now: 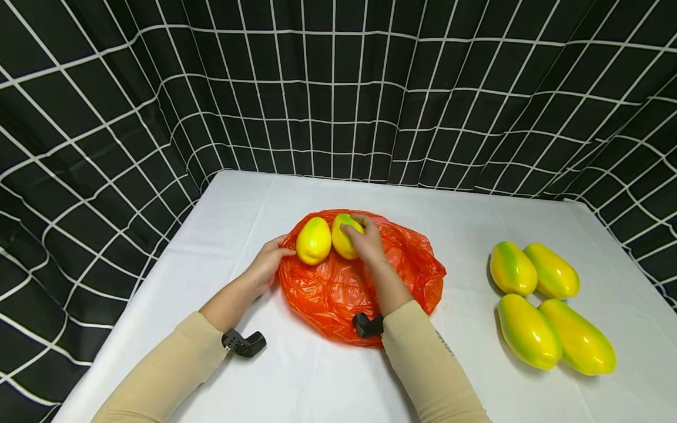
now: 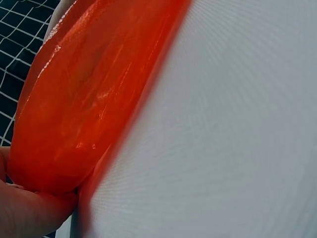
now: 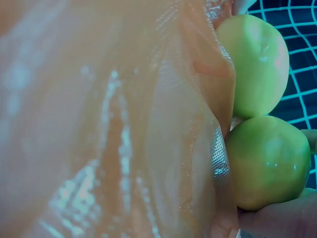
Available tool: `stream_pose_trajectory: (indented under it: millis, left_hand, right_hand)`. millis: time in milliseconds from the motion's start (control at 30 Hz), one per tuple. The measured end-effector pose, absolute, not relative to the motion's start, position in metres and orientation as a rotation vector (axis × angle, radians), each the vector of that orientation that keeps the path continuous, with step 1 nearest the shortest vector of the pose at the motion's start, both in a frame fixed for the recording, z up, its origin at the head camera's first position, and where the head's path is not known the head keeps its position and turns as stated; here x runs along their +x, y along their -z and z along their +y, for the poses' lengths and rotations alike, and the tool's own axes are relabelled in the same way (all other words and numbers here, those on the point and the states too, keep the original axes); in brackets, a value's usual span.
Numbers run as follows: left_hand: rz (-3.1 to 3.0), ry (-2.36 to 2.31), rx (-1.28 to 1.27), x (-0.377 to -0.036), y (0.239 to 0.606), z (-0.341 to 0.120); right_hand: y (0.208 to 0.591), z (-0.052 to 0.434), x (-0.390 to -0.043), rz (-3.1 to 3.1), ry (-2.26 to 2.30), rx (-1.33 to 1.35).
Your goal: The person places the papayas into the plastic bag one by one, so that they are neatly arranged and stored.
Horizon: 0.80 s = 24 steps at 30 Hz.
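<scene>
A crumpled red plastic bag (image 1: 338,294) lies spread on the table. My left hand (image 1: 266,263) pinches its left edge, and in the left wrist view the thumb presses the thin red film (image 2: 74,119). One yellow-green mango (image 1: 314,241) sits at the bag's back left, just beside that hand. My right hand (image 1: 372,244) holds a second mango (image 1: 342,242) right next to it, fingers over its top and right side. Both show in the right wrist view: the held mango (image 3: 267,163) with fingers around it, the other mango (image 3: 257,64) against it.
Several more mangoes (image 1: 529,332) lie grouped on the right side of the white-covered table (image 1: 296,376). Black curtains with a white grid (image 1: 338,88) surround the table at the back and sides. Each wrist wears a black camera mount (image 1: 244,343).
</scene>
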<state>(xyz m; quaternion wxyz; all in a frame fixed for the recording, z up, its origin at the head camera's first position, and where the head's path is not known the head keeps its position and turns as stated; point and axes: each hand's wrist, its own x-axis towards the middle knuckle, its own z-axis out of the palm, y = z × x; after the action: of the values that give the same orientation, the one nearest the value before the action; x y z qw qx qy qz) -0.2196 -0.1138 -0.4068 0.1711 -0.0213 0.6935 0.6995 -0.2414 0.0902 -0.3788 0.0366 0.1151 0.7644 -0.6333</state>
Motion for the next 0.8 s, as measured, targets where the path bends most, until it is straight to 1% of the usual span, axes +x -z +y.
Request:
stream_pose_trajectory:
  millis: [800]
  left_hand:
    - [1.975,-1.982,-0.062,-0.2190,0.4068,-0.1133]
  right_hand:
    - [0.3816,0.0897,-0.2413,2.320,1.968,0.352]
